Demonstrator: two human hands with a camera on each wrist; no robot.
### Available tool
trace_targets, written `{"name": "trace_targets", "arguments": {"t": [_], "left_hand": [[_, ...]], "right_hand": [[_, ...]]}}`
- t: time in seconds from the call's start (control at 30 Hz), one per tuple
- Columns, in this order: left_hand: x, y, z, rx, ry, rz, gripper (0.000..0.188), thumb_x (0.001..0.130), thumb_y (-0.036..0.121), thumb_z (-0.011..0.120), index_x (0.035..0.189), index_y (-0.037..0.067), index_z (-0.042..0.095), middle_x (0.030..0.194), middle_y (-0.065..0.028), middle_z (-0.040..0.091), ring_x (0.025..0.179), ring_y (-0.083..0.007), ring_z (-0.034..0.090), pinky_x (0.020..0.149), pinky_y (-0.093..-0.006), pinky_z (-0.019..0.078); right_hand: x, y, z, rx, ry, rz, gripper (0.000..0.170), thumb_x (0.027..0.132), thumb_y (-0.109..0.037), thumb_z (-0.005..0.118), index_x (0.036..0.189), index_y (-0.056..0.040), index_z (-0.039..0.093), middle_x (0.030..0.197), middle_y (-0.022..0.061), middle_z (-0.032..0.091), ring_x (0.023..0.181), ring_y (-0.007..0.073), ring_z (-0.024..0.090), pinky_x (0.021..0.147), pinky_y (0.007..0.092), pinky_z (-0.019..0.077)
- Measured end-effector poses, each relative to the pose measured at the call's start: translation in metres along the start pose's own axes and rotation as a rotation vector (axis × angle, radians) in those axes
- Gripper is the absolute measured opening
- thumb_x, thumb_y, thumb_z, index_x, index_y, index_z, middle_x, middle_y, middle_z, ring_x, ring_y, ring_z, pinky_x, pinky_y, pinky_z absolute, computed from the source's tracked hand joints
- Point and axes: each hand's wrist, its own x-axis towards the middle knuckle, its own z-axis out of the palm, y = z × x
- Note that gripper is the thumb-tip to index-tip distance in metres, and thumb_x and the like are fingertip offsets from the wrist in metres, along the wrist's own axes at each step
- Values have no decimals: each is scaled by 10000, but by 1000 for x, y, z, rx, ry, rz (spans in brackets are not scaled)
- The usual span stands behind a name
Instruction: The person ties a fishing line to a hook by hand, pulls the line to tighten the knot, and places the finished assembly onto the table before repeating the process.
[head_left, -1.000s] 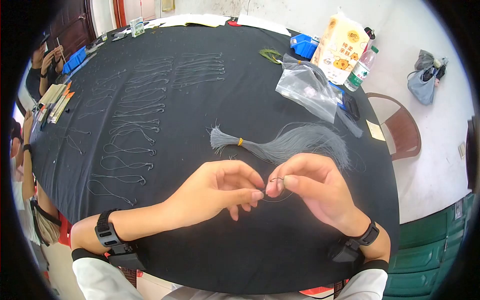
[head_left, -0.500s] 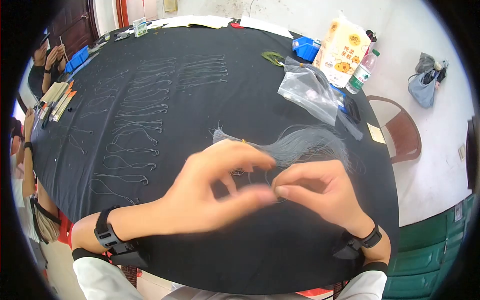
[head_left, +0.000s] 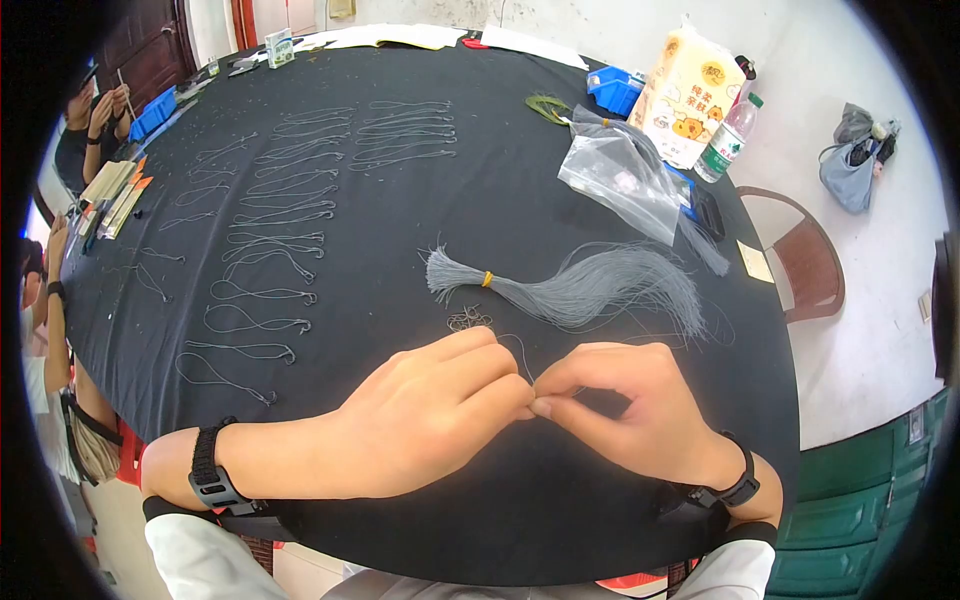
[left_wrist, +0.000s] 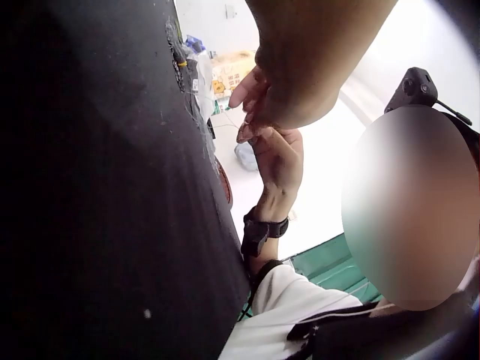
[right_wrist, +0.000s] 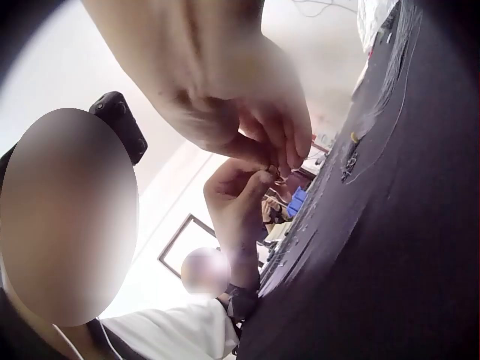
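Observation:
Both hands meet above the black cloth at the near middle of the head view. The left hand (head_left: 435, 415), its back turned up and fingers curled, pinches a thin grey line at its fingertips. From the other side the right hand (head_left: 640, 405) pinches the same spot between thumb and forefinger. A loop of the line (head_left: 524, 352) rises beyond the fingertips; any hook there is hidden by the fingers. Just beyond the left hand lies a small pile of hooks (head_left: 470, 318). Farther back rests a grey bundle of line (head_left: 610, 290) tied with a yellow band (head_left: 487, 280).
Rows of looped lines with hooks (head_left: 265, 290) lie on the left of the black table (head_left: 400, 550). At the back right are a plastic bag (head_left: 620, 185), a tissue pack (head_left: 685, 100), a bottle (head_left: 730, 140) and a blue box (head_left: 614, 90). People sit at the far left.
The left hand swung open around the line, then came down with its back up and fingers curled, meeting the right fingertips. The right hand stayed pinched and moved slightly.

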Motion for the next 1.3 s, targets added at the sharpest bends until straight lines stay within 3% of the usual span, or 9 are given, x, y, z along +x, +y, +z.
{"name": "trace_targets", "arguments": {"t": [0.13, 0.23, 0.43, 0.63, 0.83, 1.13, 1.3], "left_hand": [[-1, -5, 0, -53, -43, 25, 178, 708, 10, 669, 842, 11, 551, 747, -98, 454, 704, -266, 502, 589, -359, 458], [2, -6, -5, -83, -74, -19, 211, 678, -24, 725, 866, -1, 632, 769, -99, 533, 679, -256, 543, 582, -346, 447], [3, -5, -7, -123, -54, -81, 186, 712, -34, 709, 882, 15, 652, 790, -111, 558, 691, -274, 557, 582, -354, 451], [4, -5, -8, -153, -67, -155, 143, 740, -45, 687, 868, 12, 663, 775, -114, 577, 703, -267, 579, 589, -347, 467], [9, -7, -17, -260, -117, -385, 83, 781, -34, 677, 860, -9, 673, 798, -94, 633, 713, -175, 638, 602, -281, 504], [10, -15, -18, -433, -166, -636, 58, 852, 15, 647, 870, -35, 669, 815, -62, 653, 690, -98, 632, 586, -214, 521], [10, -16, -16, -475, -175, -670, 62, 854, 18, 647, 865, -41, 665, 813, -60, 650, 699, -95, 627, 593, -220, 527]], "right_hand": [[1, 8, -1, 138, -56, 68, 72, 815, -68, 674, 877, -31, 671, 725, 94, 661, 650, 205, 653, 606, 302, 494], [3, 9, -2, 115, -88, 94, 69, 826, -60, 662, 887, -29, 654, 792, 92, 669, 695, 195, 647, 637, 299, 497], [6, 13, 3, 89, -40, -34, 73, 815, -33, 650, 871, -39, 605, 974, 78, 603, 845, 224, 612, 700, 313, 486], [6, 9, -5, -111, -59, -88, 98, 781, -2, 645, 860, -38, 600, 924, 85, 575, 820, 269, 600, 692, 343, 480], [-1, 13, -38, -366, 64, -65, 106, 772, 8, 645, 866, -25, 608, 853, 103, 578, 789, 289, 600, 689, 347, 482], [-41, 49, -104, -566, 201, 127, 52, 819, 26, 612, 857, 32, 577, 816, 104, 581, 756, 217, 588, 698, 280, 456], [-69, 72, -132, -578, 253, 194, 36, 825, 45, 592, 844, 37, 562, 772, 86, 564, 700, 163, 548, 657, 257, 447]]}}
